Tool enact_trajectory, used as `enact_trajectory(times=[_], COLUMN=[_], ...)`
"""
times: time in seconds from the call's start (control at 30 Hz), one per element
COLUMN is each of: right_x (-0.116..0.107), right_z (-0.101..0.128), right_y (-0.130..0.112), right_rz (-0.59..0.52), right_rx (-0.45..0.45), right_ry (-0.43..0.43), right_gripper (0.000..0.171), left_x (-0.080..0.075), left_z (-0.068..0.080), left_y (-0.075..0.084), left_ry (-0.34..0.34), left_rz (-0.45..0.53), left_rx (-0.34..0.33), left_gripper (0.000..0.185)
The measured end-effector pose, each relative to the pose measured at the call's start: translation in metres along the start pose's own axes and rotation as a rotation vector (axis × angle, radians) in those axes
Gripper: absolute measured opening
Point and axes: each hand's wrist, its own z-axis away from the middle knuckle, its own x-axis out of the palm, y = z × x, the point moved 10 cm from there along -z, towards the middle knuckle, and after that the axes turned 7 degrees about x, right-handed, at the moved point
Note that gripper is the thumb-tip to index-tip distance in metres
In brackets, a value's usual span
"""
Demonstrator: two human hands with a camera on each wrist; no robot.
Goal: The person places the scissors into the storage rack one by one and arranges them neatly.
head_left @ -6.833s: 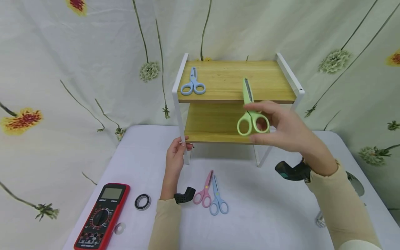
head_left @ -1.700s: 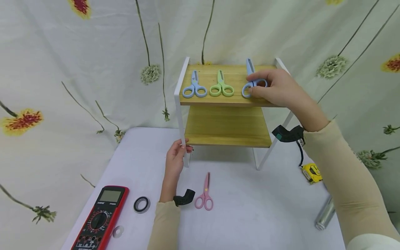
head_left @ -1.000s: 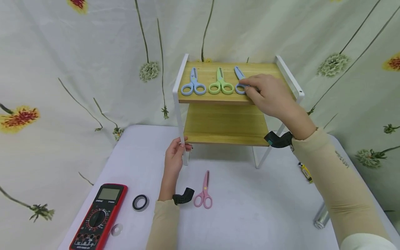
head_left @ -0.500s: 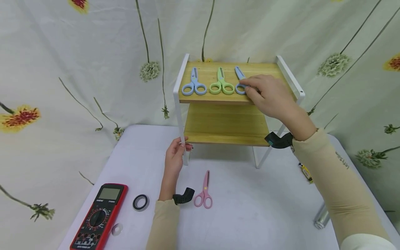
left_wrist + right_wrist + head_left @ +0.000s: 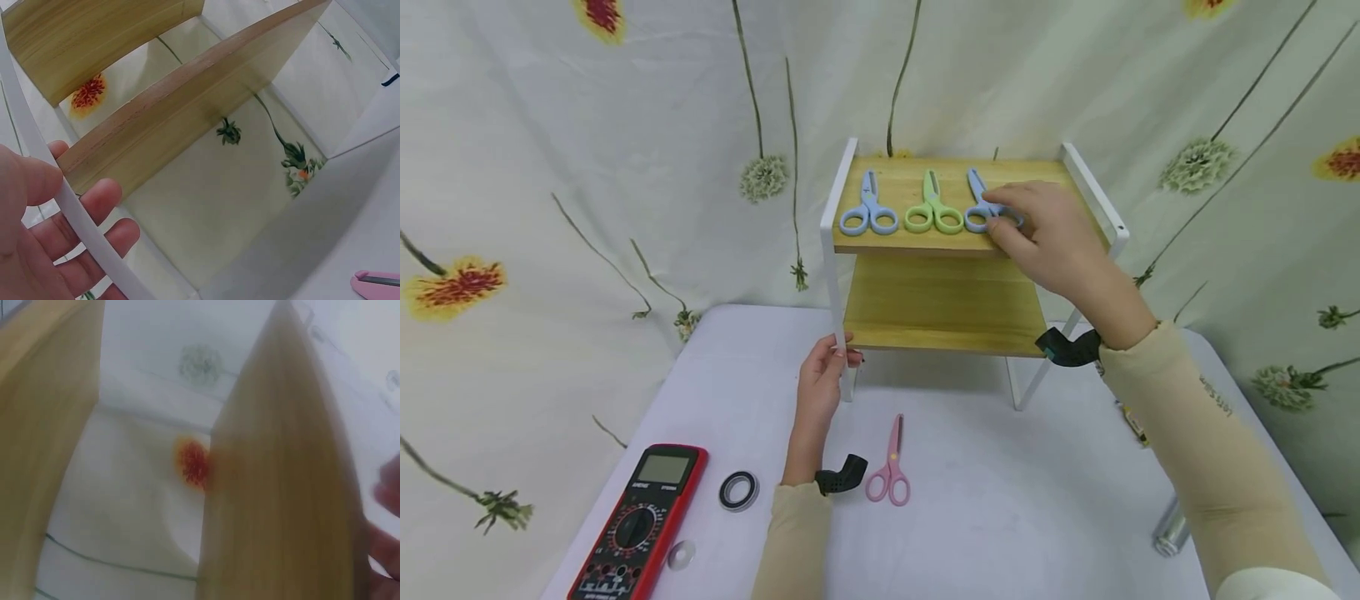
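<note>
On the left side of the two-tier shelf rack (image 5: 947, 304), my left hand (image 5: 818, 379) grips the white metal frame (image 5: 94, 231), thumb on one side and fingers curled round the other. My right hand (image 5: 1054, 233) is at the top board, thumb and forefinger spread over the handles of blue scissors (image 5: 977, 185). Both handle loops show. Left of these lie green scissors (image 5: 931, 188) and another blue pair of scissors (image 5: 869, 192), all in a row with blades pointing back. Pink scissors (image 5: 894, 454) lie on the table before the rack. The right wrist view catches only fingertips (image 5: 390, 487) beyond a board.
At the left are a red-and-black multimeter (image 5: 640, 521), a black ring (image 5: 739, 491) and a small translucent ring (image 5: 681, 555). A silver cylinder (image 5: 1172, 532) and a yellow tape measure (image 5: 1133, 425) sit partly behind the right arm. A floral cloth hangs behind the rack.
The green scissors, then the second blue scissors, came onto the top board in my right hand. Its thumb and forefinger have since parted, uncovering the right loop. My left hand keeps its grip.
</note>
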Motion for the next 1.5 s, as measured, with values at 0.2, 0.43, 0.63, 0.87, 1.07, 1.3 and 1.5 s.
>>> enact_trajectory(times=[0.2,0.43,0.63,0.87,1.07,1.3,1.5], right_x=[-0.026,0.022,0.122,0.238,0.269,0.264,0.257], right_z=[0.062,0.129,0.171,0.217,0.243,0.243,0.239], right_y=[-0.018,-0.021,-0.014,-0.022,-0.038,-0.038,-0.021], right_rz=[-0.27,-0.326,-0.419,-0.304,-0.153,-0.136,-0.053], right_rx=[-0.25,-0.319,-0.113,0.168,0.086,0.096,0.164], right_ry=[0.464,0.501,0.136,-0.49,-0.595,-0.487,-0.441], right_gripper=[0.015,0.017,0.02,0.037,0.034,0.022,0.018], left_x=[0.002,0.002,0.0,0.001,0.002,0.003,0.0], left_z=[0.002,0.004,0.002,0.001,0.001,0.0,0.001], left_y=[-0.005,-0.004,-0.004,-0.002,-0.002,0.001,0.0], left_ry=[-0.007,-0.005,-0.007,-0.005,-0.004,-0.009,-0.001], left_rz=[-0.002,-0.005,-0.015,-0.001,0.009,0.004,-0.003], left_rx=[-0.012,-0.011,-0.013,0.003,0.005,0.018,0.008], left_gripper=[0.029,0.029,0.029,0.029,0.028,0.028,0.029])
